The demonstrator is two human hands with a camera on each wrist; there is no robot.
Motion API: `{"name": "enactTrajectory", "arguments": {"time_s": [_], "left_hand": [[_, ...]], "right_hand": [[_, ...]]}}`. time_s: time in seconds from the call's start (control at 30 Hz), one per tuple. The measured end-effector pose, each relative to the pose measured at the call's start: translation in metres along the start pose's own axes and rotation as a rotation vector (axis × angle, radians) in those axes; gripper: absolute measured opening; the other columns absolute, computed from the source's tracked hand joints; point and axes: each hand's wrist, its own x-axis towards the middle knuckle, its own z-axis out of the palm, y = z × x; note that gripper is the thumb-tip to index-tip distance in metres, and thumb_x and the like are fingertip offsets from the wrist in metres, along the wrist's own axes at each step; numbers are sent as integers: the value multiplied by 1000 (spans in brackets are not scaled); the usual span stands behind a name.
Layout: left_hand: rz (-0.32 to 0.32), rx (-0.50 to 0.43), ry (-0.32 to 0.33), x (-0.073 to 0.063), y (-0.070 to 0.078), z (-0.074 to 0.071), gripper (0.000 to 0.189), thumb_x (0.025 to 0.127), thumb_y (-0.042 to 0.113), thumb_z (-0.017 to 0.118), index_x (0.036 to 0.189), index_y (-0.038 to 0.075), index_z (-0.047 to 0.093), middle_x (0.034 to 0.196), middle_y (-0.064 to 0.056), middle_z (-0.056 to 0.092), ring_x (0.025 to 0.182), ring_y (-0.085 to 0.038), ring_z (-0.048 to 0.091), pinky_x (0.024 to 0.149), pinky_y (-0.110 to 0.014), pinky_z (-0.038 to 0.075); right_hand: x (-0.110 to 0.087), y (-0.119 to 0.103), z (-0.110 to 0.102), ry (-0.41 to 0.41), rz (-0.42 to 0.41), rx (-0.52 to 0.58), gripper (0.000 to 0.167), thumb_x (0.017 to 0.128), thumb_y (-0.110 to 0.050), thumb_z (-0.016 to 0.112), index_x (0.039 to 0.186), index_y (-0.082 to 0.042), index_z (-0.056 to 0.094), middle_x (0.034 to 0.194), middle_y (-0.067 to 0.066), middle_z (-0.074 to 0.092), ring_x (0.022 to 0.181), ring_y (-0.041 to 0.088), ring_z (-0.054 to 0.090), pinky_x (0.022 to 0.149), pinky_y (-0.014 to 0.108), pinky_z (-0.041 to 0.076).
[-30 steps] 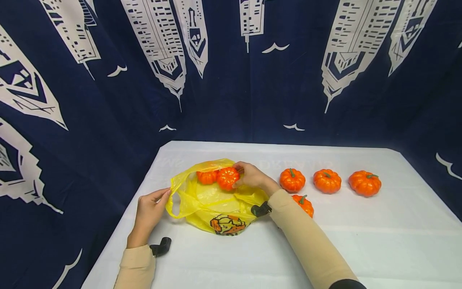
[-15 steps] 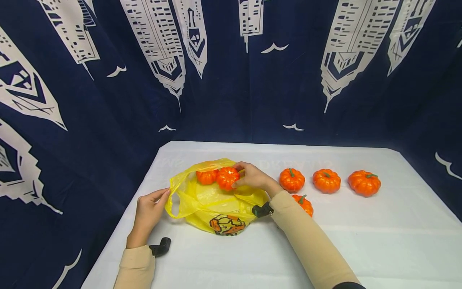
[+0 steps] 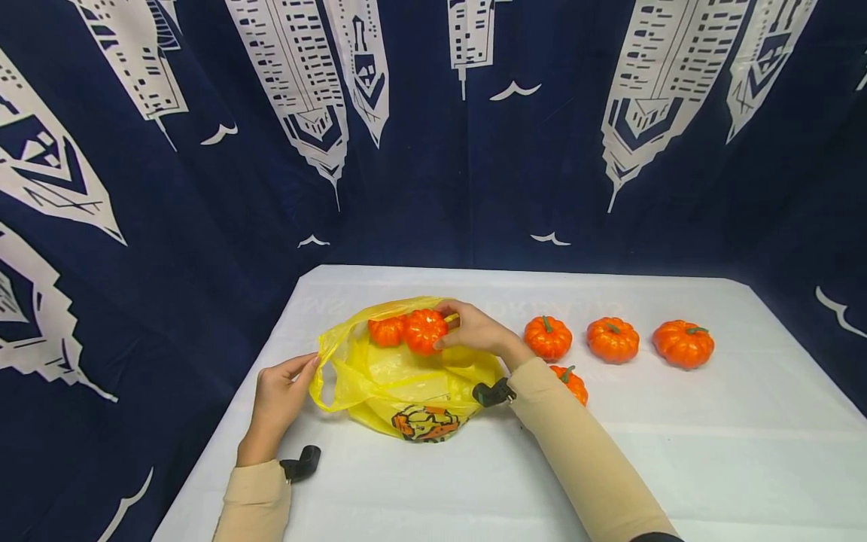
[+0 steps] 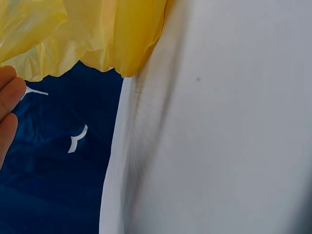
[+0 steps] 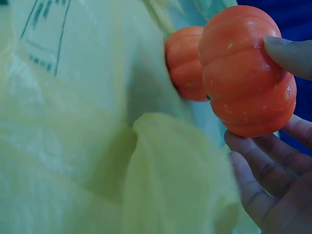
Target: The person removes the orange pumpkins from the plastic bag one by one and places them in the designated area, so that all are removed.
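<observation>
A thin yellow plastic bag [image 3: 400, 376] with a printed picture lies on the table, its mouth facing up. My left hand [image 3: 281, 395] pinches the bag's handle at its left side; in the left wrist view only some fingertips [image 4: 7, 97] show beside the yellow plastic. Inside the mouth, my right hand [image 3: 477, 331] holds a small orange pumpkin [image 3: 424, 331] between thumb and fingers. The right wrist view shows that pumpkin [image 5: 246, 73] close up, thumb on one side, fingers under it. Another pumpkin [image 3: 386, 332] sits just left of it in the bag.
A row of three pumpkins stands to the right: one near the right wrist [image 3: 548, 338], a middle one [image 3: 612, 340] and a far one [image 3: 683, 344]. One more pumpkin [image 3: 572, 384] is partly hidden behind the right sleeve. A dark blue printed curtain [image 3: 433, 173] hangs behind the white table [image 3: 745, 452].
The held pumpkin has shifted slightly up and left in the bag's mouth with my right hand. My left hand stays on the handle, almost still.
</observation>
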Motion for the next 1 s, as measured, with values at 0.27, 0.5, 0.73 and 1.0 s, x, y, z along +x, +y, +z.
{"name": "enactTrajectory", "arguments": {"time_s": [0.27,0.5,0.73,1.0], "left_hand": [[-9,1,1,0,-1,0,12,84,-6,74,97,-6,77,93,-24,75,91,-35,75,79,3,43],[-9,3,5,0,0,1,13,85,-7,74,97,-5,78,93,-23,76,91,-39,74,79,3,43],[0,3,4,1,1,2,13,84,-6,74,97,-5,78,92,-23,76,90,-38,75,79,3,43],[-2,6,2,0,0,2,12,84,-6,75,96,-6,78,92,-23,76,90,-36,75,79,3,43]], "right_hand": [[-12,-9,-2,-3,-21,27,67,84,-13,78,144,-7,46,145,16,50,128,35,54,107,47,50],[-22,-14,-5,-7,-30,76,70,86,-15,77,148,-6,43,147,15,50,128,34,53,106,44,51],[-39,-22,-8,1,-94,132,69,87,-12,75,148,-3,42,143,18,53,122,33,56,100,40,54],[-57,-24,-9,5,-160,178,70,87,-7,74,149,-3,41,143,18,54,123,33,57,97,37,56]]}}
